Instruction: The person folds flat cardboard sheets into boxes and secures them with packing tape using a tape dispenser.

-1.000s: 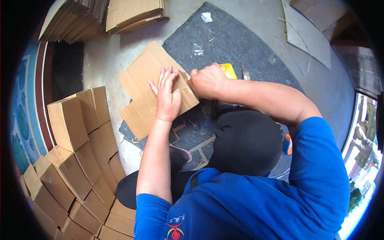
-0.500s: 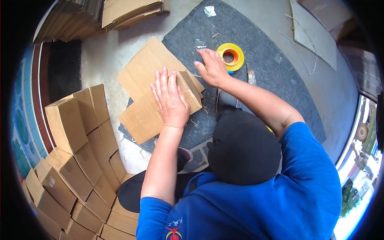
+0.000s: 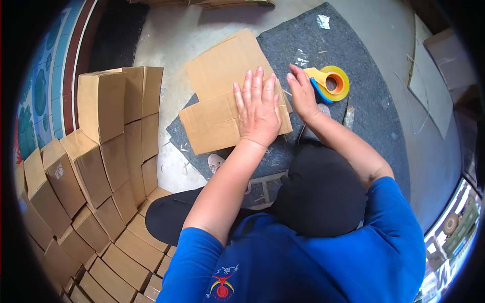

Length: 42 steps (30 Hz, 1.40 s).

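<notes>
My left hand (image 3: 259, 113) lies flat, fingers stretched out, on the folded flaps of a brown cardboard box (image 3: 209, 123). A wide cardboard flap (image 3: 227, 63) spreads out beyond it on the far side. At the box's right end, my right hand (image 3: 304, 98) is open, its fingers extended and close together, holding nothing. A yellow tape dispenser (image 3: 317, 76) with a blue edge and a roll of tape rests just right of that hand's fingers. The underside of the box is hidden.
Finished-looking brown boxes (image 3: 101, 108) are stacked along the left. A dark grey mat (image 3: 374, 116) covers the floor, with plastic scraps (image 3: 323, 21) on it. A pale board (image 3: 429, 76) lies at the right. More flat cardboard (image 3: 232, 4) shows at the top edge.
The view has shifted left. The flap under my left hand has been pressed flatter. My right hand has come down and in toward the box's right end, its fingers closer together.
</notes>
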Each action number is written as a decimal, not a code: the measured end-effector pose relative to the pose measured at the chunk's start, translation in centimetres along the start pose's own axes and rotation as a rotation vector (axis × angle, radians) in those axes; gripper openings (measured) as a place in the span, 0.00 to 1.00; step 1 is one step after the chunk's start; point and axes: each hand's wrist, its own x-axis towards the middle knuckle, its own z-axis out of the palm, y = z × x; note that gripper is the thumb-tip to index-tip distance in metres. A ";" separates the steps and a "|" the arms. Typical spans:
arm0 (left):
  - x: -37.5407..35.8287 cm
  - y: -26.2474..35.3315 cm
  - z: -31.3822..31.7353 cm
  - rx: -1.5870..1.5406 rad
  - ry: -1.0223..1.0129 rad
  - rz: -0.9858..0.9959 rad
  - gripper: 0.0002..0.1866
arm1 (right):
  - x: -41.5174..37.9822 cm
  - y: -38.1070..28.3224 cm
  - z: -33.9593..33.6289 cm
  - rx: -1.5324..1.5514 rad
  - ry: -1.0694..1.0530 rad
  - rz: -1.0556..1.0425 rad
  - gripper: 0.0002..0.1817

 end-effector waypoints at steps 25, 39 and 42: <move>-6.4 -16.6 -15.8 -0.479 -0.370 -0.719 0.22 | 0.6 -23.1 -2.9 -1.261 -0.768 0.000 0.26; -8.2 -16.9 -13.1 -0.838 -0.326 -0.914 0.18 | -9.4 -12.3 -2.3 -0.495 -0.413 0.185 0.33; -7.8 -16.3 -16.5 -0.976 -0.184 -0.875 0.34 | -7.6 -13.6 -3.2 -0.282 -0.321 -0.002 0.36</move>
